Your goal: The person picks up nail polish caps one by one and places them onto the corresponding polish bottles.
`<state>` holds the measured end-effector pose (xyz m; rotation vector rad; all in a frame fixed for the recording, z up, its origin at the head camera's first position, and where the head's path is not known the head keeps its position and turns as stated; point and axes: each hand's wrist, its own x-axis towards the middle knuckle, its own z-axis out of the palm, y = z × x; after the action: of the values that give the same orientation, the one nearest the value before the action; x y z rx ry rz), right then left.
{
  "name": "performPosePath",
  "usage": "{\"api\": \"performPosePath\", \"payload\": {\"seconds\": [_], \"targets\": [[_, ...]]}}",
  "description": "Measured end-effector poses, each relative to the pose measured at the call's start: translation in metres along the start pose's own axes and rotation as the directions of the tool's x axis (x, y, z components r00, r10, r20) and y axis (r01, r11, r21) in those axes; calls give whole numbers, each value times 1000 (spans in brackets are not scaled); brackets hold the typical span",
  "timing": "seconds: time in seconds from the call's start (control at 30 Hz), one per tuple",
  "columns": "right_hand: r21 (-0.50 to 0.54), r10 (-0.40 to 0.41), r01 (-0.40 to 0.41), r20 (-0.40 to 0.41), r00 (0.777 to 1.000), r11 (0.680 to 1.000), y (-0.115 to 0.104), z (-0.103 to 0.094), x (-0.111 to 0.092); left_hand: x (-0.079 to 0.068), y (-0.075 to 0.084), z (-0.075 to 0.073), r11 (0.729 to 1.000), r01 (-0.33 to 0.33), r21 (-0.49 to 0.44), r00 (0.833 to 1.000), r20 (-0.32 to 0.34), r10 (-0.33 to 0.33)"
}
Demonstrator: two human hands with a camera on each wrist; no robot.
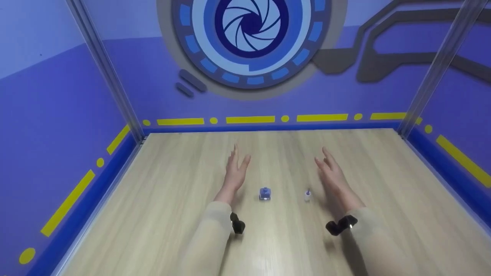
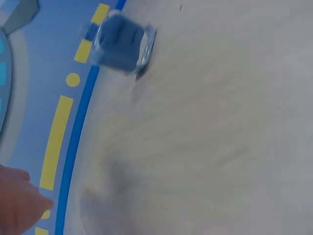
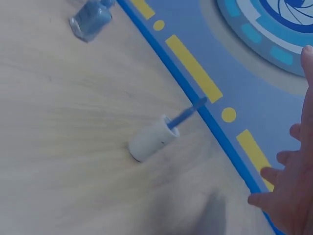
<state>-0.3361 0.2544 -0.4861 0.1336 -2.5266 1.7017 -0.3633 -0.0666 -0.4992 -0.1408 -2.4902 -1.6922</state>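
Observation:
An uncapped nail polish bottle (image 1: 264,194) with blue polish stands upright on the wooden table, between the two hands. To its right the white nail polish cap (image 1: 307,196) stands on its top, its blue-coated brush (image 3: 187,115) pointing up. My left hand (image 1: 235,172), left of the bottle, is held above the table with fingers extended, touching nothing. Right of the cap, my right hand (image 1: 333,176) is likewise raised with its fingers spread and holds nothing. Part of the left hand (image 2: 22,203) shows at the lower left of the left wrist view.
A blue back wall (image 1: 268,107) with yellow dashes rises behind the wooden table (image 1: 172,184). Side walls with metal corner posts (image 1: 107,73) bound it left and right. Black wrist cameras (image 1: 238,224) sit on both sleeves.

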Motion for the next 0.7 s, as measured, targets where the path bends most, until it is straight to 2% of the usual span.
{"api": "performPosePath", "payload": {"seconds": [0.1,0.17,0.27,0.37,0.53,0.63,0.7], "targets": [[163,-4,6,-10,1000,987,4,5,-10,-8,-3,4,993,-7,-116,999,31,11],[294,-15,17,-9,1000,956,7,8,-16,-13,-6,6,986,6,-167,999,52,2],[452,-9,5,7,1000,892,13,12,-24,-20,-10,9,973,21,-230,997,72,-5],[513,15,-25,23,1000,858,20,14,-30,-27,-13,11,949,56,-309,995,98,-27],[478,45,-73,71,996,875,29,14,-38,-36,-16,15,899,108,-424,988,146,-50],[438,40,-87,115,993,895,32,13,-42,-40,-19,19,892,123,-436,987,151,-62],[395,36,-85,130,991,915,34,12,-44,-42,-19,22,897,126,-424,985,157,-65]]}}
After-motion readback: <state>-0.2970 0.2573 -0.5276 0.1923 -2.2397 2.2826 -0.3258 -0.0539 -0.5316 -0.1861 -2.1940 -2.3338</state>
